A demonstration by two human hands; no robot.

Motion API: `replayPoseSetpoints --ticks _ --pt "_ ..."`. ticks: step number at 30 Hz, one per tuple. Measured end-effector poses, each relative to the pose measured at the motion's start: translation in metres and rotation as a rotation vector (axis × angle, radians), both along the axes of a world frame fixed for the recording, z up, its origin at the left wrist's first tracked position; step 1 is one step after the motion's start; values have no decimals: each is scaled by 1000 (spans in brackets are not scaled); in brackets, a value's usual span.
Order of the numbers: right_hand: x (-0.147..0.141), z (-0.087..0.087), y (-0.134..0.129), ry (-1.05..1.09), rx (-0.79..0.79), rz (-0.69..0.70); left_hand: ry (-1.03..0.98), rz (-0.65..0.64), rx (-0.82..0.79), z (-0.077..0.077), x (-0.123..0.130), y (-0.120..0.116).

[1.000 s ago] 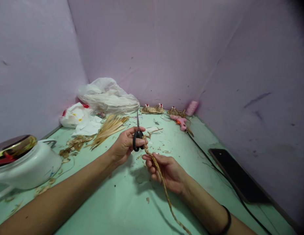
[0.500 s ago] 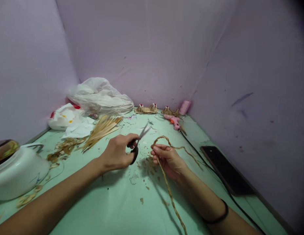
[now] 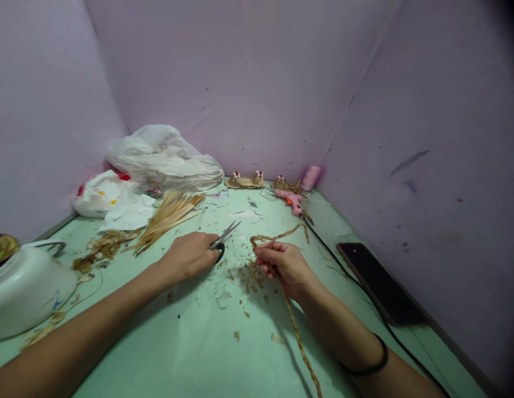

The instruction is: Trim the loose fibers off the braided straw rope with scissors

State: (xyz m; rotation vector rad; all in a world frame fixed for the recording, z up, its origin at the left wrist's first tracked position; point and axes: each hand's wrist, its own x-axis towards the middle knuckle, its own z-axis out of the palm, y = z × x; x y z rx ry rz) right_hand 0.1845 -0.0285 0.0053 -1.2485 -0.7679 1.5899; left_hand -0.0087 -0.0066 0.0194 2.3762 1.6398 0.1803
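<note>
My left hand (image 3: 193, 255) is low over the table with its fingers around the black handles of a pair of scissors (image 3: 227, 234). The blades point away and to the right, nearly together. In my right hand (image 3: 284, 264), a braided straw-coloured cord (image 3: 297, 331) is pinched between thumb and fingers. One length of the cord runs down toward me past the bottom edge of the view. Its other end loops over the fingers and bends down at the right. Small dry scraps (image 3: 252, 276) lie on the table between my hands.
Dry leaf strips (image 3: 168, 218), a white plastic bag (image 3: 163, 160) and a white pot-like container (image 3: 31, 290) stand left. Woven pieces (image 3: 245, 181), a pink glue gun (image 3: 290, 202) and a pink thread spool (image 3: 311, 177) sit at the back. A phone (image 3: 379, 282) and black cable lie right.
My left hand has moved left and down with the scissors, away from my right hand. The cord's far end now reaches less far right, and a thin strand shows on the table near the phone.
</note>
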Motion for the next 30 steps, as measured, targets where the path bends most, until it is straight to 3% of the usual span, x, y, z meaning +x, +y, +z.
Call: replayPoseSetpoints --ticks 4,7,10,18,30 --pt "8 2 9 132 -243 2 -196 -18 162 7 5 -9" --pt "10 7 11 166 -325 60 -219 -252 265 8 13 -18" --pt "8 11 8 181 -341 111 -77 -412 251 4 17 -19" --pt "6 0 2 218 -6 192 69 -444 280 -3 8 -9" --pt "18 -1 10 232 -160 293 121 -496 395 -1 0 -4"
